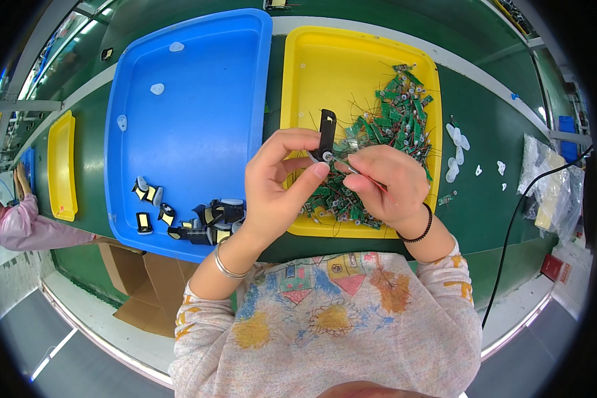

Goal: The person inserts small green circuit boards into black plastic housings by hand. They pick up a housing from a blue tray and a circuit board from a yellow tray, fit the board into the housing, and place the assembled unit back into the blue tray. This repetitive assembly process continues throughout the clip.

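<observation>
My left hand (282, 176) is closed on a black plastic housing (328, 126), which stands upright between thumb and fingers with a pale patch near its top. A small round whitish part (327, 156) sits at the housing's lower end. Close beside it, my right hand (391, 182) pinches a small green circuit board (341, 162); a thin red strand, likely a wire, shows along its fingers. Both hands are above the yellow tray (325, 50), where a heap of green circuit boards (404, 109) with thin wires lies. The fingers hide part of the board.
A blue tray (186, 109) at left holds several black housings (215, 219) and a few whitish pieces. Translucent pieces (456, 142) and plastic bags (554, 186) lie at right, near a black cable (511, 232). A smaller yellow tray (62, 166) and another person (33, 222) are far left.
</observation>
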A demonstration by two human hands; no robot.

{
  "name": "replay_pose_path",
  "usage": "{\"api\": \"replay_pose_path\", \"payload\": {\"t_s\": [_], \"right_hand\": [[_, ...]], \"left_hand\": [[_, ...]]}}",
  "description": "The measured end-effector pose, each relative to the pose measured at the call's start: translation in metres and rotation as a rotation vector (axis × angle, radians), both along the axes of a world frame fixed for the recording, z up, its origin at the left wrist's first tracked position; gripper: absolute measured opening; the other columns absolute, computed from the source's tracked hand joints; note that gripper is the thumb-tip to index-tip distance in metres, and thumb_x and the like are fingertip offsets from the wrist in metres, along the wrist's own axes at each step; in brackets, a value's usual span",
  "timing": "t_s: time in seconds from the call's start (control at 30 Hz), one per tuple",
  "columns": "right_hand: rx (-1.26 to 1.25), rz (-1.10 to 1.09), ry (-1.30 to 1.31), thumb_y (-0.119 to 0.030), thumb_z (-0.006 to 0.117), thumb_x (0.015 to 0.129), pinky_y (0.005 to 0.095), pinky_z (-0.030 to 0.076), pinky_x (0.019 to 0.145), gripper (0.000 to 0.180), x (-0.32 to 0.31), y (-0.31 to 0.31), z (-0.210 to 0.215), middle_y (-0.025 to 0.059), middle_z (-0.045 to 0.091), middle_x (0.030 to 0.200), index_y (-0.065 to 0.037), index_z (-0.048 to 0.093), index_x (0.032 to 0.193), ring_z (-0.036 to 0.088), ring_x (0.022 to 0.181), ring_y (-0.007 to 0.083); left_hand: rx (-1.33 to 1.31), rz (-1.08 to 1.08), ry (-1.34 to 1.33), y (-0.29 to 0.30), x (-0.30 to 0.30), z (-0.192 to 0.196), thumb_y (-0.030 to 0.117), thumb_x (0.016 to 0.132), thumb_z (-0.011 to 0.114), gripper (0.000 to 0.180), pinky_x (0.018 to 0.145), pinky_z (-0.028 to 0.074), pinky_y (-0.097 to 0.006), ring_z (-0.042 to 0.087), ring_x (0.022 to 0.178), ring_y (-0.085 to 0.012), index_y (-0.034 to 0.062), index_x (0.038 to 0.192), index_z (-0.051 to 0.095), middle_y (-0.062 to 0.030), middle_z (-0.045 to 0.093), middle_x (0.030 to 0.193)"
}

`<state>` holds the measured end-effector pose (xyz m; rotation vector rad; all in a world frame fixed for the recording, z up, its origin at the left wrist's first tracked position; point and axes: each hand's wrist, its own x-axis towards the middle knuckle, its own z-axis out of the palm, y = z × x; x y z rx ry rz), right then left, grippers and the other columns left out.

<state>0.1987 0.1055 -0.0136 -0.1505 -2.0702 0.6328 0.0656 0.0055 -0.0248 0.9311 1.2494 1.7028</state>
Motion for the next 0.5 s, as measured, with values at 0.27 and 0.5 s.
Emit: {"api": "replay_pose_path", "payload": {"t_s": [0.27,0.5], "right_hand": [[0.209,0.017,0.015,-0.008,0.076,0.061,0.026,0.05,0.049,0.031,0.0013,-0.0017,0.0022,0.0084,0.062,0.069,0.002,0.059,0.085,0.06,0.059,0.0198],[0.133,0.017,-0.002,-0.008,0.076,0.062,0.0267,0.05,0.05,0.033,0.0041,-0.0004,0.0029,0.0082,0.062,0.07,0.002,0.058,0.087,0.061,0.06,0.02]], "left_hand": [[-0.003,-0.026,-0.091,-0.0013,0.0022,0.0027,-0.003,0.077,0.056,0.021,0.08,0.047,-0.029,0.052,0.101,-0.0209,-0.0027,0.097,0.05,-0.0114,0.051,0.103],[0.046,-0.041,-0.108,-0.0004,0.0026,0.0029,-0.004,0.076,0.059,0.023,0.078,0.048,-0.027,0.053,0.094,-0.0144,-0.0019,0.098,0.052,-0.009,0.051,0.101]]}}
